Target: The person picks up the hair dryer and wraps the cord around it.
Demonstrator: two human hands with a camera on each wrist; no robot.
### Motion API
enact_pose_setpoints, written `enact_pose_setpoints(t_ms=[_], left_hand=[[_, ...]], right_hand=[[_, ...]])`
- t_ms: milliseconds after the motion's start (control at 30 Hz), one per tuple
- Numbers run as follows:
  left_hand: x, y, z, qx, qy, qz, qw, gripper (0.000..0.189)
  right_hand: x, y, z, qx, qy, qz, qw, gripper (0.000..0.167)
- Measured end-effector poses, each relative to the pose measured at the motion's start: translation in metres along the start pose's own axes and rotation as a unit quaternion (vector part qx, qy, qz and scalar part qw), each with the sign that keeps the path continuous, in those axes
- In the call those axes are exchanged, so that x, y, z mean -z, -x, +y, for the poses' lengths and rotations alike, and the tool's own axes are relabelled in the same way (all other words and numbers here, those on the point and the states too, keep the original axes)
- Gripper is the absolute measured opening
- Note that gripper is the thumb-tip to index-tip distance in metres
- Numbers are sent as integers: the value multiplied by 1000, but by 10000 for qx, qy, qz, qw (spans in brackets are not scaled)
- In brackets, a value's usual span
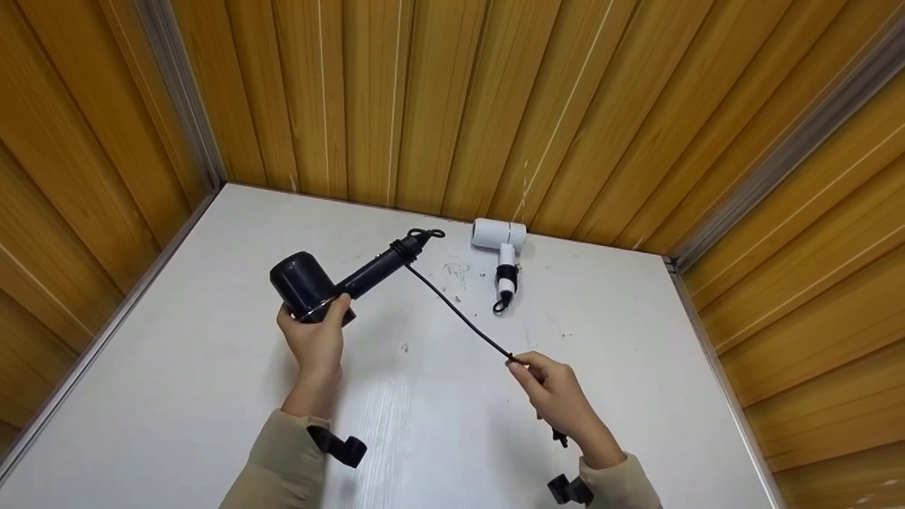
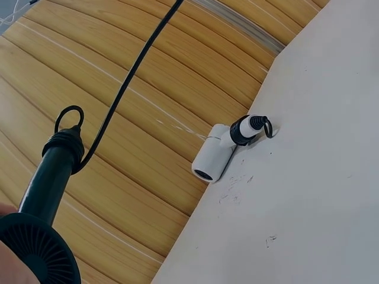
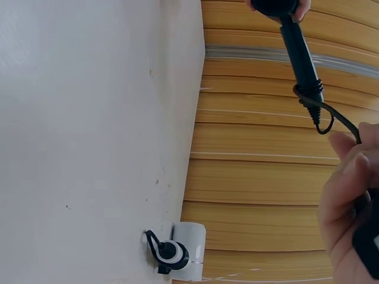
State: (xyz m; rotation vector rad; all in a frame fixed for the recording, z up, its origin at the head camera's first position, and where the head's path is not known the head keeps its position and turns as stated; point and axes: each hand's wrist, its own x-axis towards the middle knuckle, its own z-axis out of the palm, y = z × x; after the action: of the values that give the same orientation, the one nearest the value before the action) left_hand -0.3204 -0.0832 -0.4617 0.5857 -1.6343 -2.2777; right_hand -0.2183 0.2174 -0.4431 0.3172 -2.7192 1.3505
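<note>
A dark hair dryer (image 1: 375, 274) is held above the white table by my left hand (image 1: 318, 343), which grips its head with the thumb near the handle joint. Loops of its black cord (image 1: 459, 314) wrap the handle's end, and a length stretches taut from there to my right hand (image 1: 558, 392). The right thumb and fingers pinch that cord; a dark end, perhaps the plug (image 1: 560, 438), shows below the hand. In the left wrist view the dryer's vented rear (image 2: 38, 251) faces the camera. Part of the right hand (image 3: 349, 201) shows in the right wrist view.
A white hair dryer (image 1: 498, 233) with its black cord wound round the handle lies at the table's back edge. Wood-patterned panels (image 1: 424, 106) wall in the back and sides of the white table (image 1: 424, 424). Small dark marks dot the tabletop.
</note>
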Motion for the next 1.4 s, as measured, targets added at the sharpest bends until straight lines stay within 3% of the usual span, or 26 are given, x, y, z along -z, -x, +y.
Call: enact_pose_setpoints(t_ms=[133,400,633,967,1067,1133,1300,1400], left_hand=[[0,-1,-1,-98,-109,23,9999,91],[4,-1,-3,-242,-396,48,9989,94],[4,1,-4,-205,-545,-17,9983,93],[3,2,-11,-484,-1233,-304,9907,95],[2,4,-14,-543,-1427,-381,9875,96],[1,5,-16,-616,-1549,-458,9849,97],[-1,9,-22,-880,-1758,-763,9775,96],[-1,12,-24,-978,-1895,-938,9725,96]], right_hand=[[5,5,2,-250,127,-352,9990,22],[21,18,-13,39,246,-630,9977,37],[35,29,-23,167,305,-354,9988,32],[45,40,-44,858,664,212,9939,23],[46,39,-47,1552,571,407,9854,27],[46,37,-47,2100,531,541,9748,31],[49,27,-51,3303,513,710,9398,39],[51,19,-57,3863,507,711,9182,27]])
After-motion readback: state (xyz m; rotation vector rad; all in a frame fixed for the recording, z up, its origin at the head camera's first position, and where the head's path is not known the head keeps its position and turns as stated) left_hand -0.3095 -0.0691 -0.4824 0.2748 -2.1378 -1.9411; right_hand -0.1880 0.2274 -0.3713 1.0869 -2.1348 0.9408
